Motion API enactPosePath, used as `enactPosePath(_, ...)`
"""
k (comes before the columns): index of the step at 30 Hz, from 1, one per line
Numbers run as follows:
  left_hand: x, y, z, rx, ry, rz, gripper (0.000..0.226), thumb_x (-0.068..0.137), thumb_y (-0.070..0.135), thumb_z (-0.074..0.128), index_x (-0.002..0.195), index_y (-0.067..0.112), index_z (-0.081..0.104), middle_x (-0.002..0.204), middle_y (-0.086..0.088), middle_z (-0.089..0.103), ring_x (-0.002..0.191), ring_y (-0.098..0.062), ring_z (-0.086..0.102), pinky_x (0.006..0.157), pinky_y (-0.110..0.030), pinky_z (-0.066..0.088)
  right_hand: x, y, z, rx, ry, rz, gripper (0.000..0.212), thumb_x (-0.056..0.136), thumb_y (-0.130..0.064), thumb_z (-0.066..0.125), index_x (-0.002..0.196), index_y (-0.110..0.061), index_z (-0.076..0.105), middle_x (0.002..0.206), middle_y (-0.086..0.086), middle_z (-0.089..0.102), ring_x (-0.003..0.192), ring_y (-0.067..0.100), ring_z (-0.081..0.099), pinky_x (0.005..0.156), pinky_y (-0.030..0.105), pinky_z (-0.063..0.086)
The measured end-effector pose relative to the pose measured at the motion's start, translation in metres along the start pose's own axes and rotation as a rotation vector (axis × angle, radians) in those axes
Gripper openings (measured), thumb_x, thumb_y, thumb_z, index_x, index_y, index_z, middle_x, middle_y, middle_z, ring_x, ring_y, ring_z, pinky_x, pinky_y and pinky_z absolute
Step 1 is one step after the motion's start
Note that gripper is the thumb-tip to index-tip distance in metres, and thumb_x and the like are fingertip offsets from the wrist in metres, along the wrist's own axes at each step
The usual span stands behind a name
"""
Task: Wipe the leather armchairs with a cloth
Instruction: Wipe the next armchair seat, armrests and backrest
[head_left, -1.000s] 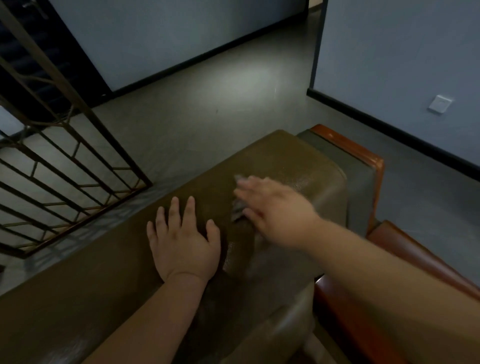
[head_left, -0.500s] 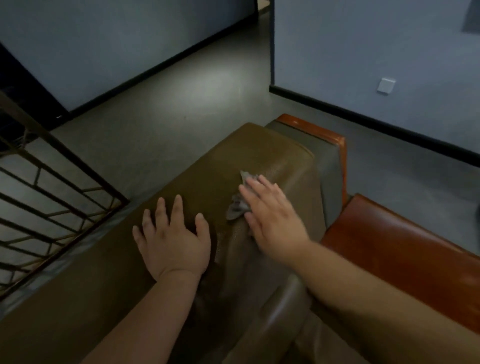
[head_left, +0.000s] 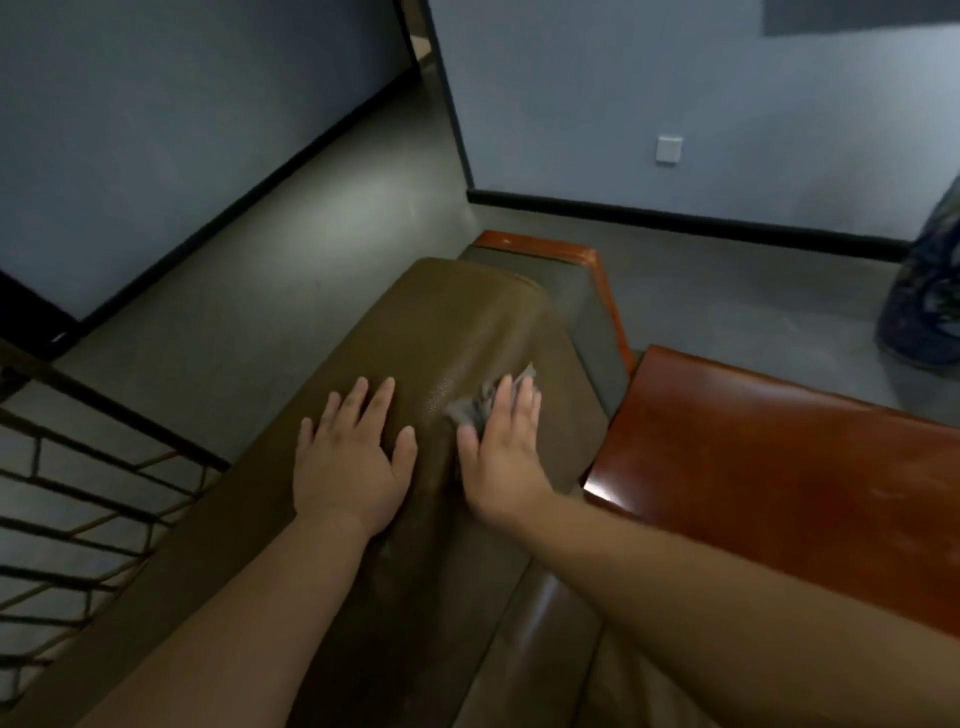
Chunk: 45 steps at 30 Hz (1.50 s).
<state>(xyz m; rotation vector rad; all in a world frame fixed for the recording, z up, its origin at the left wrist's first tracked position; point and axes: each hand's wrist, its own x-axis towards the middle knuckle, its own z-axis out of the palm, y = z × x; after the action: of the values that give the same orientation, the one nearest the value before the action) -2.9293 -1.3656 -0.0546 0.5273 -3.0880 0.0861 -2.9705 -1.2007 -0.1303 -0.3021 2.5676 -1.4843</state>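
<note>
Both hands lie flat on the brown leather armchair (head_left: 457, 332) back. Right hand (head_left: 501, 457), fingers straight, presses the grey cloth (head_left: 475, 408) against the leather, nearer the left hand (head_left: 353, 457) than half a second ago. Left hand stays spread, holding nothing. No containers show.

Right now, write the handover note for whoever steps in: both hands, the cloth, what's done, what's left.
Left hand: flat, fingers straight, resting on top of the olive leather armchair back.
Right hand: fingers straight, pressing the grey cloth onto the same backrest, on its right slope.
Done: cannot tell from the leather how much is wiped.
Left: the far end of the backrest, then the brown armrest beside it.
</note>
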Motion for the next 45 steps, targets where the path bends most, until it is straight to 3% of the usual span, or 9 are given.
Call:
enactPosePath(5, 0.021, 0.047, 0.01, 0.039, 0.01, 0.005, 0.082, 0.089, 0.083, 0.009, 0.162, 0.052, -0.007, 0.177, -0.002, 0.006, 0.163, -0.032, 0.005, 0.129, -0.063, 0.01, 0.096, 0.004, -0.05, 0.135, 0.152, 0.112, 0.072, 0.111, -0.042, 0.027, 0.164, -0.011, -0.011, 0.172, 0.007, -0.02, 0.158, 0.027, -0.021, 0.13, 0.051, 0.0)
enactPosePath(12, 0.022, 0.042, 0.025, 0.117, 0.114, 0.064, 0.075, 0.099, 0.065, 0.028, 0.167, 0.041, 0.01, 0.176, 0.001, 0.016, 0.161, -0.028, 0.017, 0.129, -0.057, 0.018, 0.029, 0.044, -0.016, -0.084, -0.014, -0.27, 0.08, 0.103, -0.053, 0.03, 0.165, -0.017, -0.005, 0.172, 0.006, -0.02, 0.158, 0.026, -0.021, 0.129, 0.055, 0.009)
enactPosePath(18, 0.02, 0.039, 0.027, 0.141, 0.09, 0.041, 0.077, 0.098, 0.064, 0.032, 0.168, 0.042, 0.007, 0.176, 0.001, 0.013, 0.162, -0.029, 0.014, 0.129, -0.058, 0.018, 0.123, 0.041, -0.054, -0.071, 0.19, -0.236, 0.069, 0.106, -0.038, 0.036, 0.165, -0.011, 0.012, 0.174, 0.012, 0.002, 0.161, 0.03, -0.005, 0.129, 0.054, 0.012)
enactPosePath(22, 0.02, 0.036, 0.026, 0.137, 0.083, 0.067, 0.077, 0.098, 0.063, 0.032, 0.168, 0.043, 0.006, 0.177, 0.001, 0.013, 0.162, -0.029, 0.014, 0.129, -0.058, 0.017, 0.054, 0.044, -0.004, 0.07, 0.18, -0.149, 0.076, 0.106, -0.044, 0.036, 0.166, -0.023, -0.006, 0.174, 0.002, -0.014, 0.16, 0.025, -0.012, 0.128, 0.056, 0.012)
enactPosePath(25, 0.019, 0.038, 0.023, 0.108, 0.108, 0.079, 0.075, 0.099, 0.062, 0.031, 0.168, 0.04, 0.013, 0.176, 0.001, 0.015, 0.161, -0.03, 0.017, 0.129, -0.058, 0.018, -0.004, 0.061, 0.02, 0.062, 0.083, -0.222, 0.079, 0.105, -0.043, 0.04, 0.166, -0.015, -0.002, 0.173, 0.008, -0.017, 0.16, 0.03, -0.012, 0.125, 0.06, 0.02)
enactPosePath(33, 0.021, 0.036, 0.03, 0.086, 0.197, 0.108, 0.073, 0.099, 0.076, 0.011, 0.166, 0.048, 0.005, 0.176, 0.006, 0.015, 0.162, -0.024, 0.015, 0.13, -0.054, 0.017, 0.132, 0.073, -0.048, 0.236, 0.273, -0.088, 0.074, 0.105, -0.05, 0.02, 0.166, -0.013, -0.003, 0.174, 0.003, -0.009, 0.159, 0.019, -0.014, 0.13, 0.05, 0.003)
enactPosePath(40, 0.016, 0.048, 0.021, 0.095, 0.186, 0.323, 0.064, 0.103, 0.054, 0.03, 0.166, 0.042, 0.021, 0.175, 0.001, 0.02, 0.16, -0.029, 0.02, 0.128, -0.06, 0.022, -0.039, 0.094, 0.038, 0.03, 0.068, -0.338, 0.077, 0.107, -0.044, 0.036, 0.165, -0.006, 0.003, 0.173, 0.01, -0.017, 0.16, 0.03, -0.015, 0.128, 0.057, 0.014)
enactPosePath(43, 0.029, 0.058, 0.025, 0.221, 0.16, 0.488, 0.069, 0.1, 0.061, 0.033, 0.166, 0.047, 0.015, 0.177, 0.003, 0.01, 0.162, -0.031, 0.014, 0.126, -0.063, 0.023, 0.001, 0.113, 0.019, 0.03, 0.077, -0.332, 0.073, 0.109, -0.046, 0.031, 0.165, -0.015, -0.003, 0.172, 0.005, -0.021, 0.159, 0.024, -0.02, 0.13, 0.047, 0.002)
enactPosePath(45, 0.038, 0.063, 0.03, 0.268, 0.173, 0.481, 0.077, 0.096, 0.071, 0.033, 0.165, 0.051, 0.006, 0.177, 0.004, 0.006, 0.162, -0.033, 0.012, 0.126, -0.063, 0.022, 0.056, 0.114, -0.009, 0.153, 0.16, -0.136, 0.068, 0.112, -0.041, 0.03, 0.165, -0.015, -0.003, 0.172, 0.003, -0.018, 0.158, 0.022, -0.019, 0.13, 0.043, -0.002)
